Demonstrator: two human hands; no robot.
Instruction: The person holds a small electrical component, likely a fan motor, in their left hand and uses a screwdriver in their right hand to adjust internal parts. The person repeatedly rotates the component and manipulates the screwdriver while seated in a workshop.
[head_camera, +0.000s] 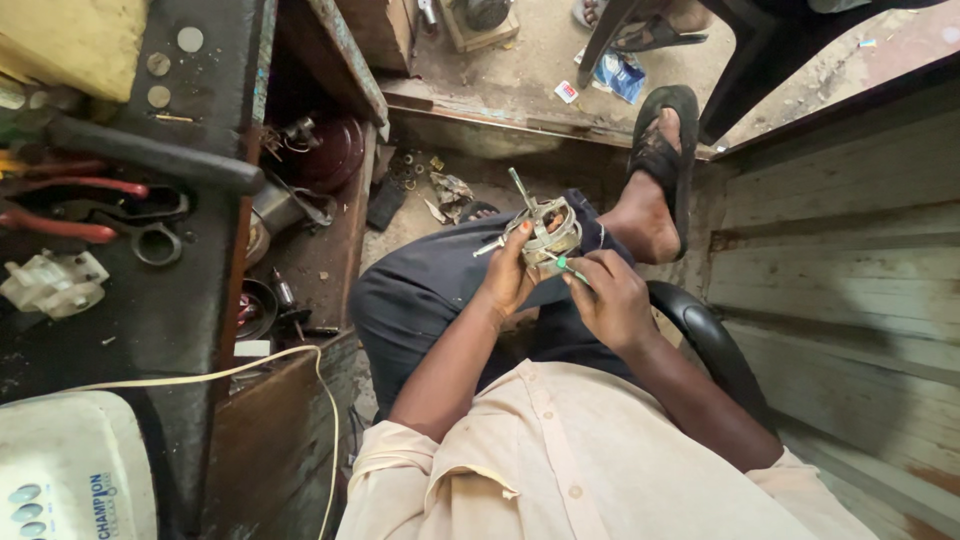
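Now left hand (508, 272) grip closed around small metal motor (548, 232), right hand (608, 296) grip pinching green-handled tool (570, 266) against it

A small blue and white packet (620, 74) is seen lying crumpled on the dusty floor at the far side of the scene, right of centre. Just to its left, a tiny white and red carton (566, 91) is found flat on the same floor. At the near left corner, a blue printed label (103, 500) is carried on the side of a white rounded appliance casing (60, 465), beside a column of pale oval buttons (25, 505).
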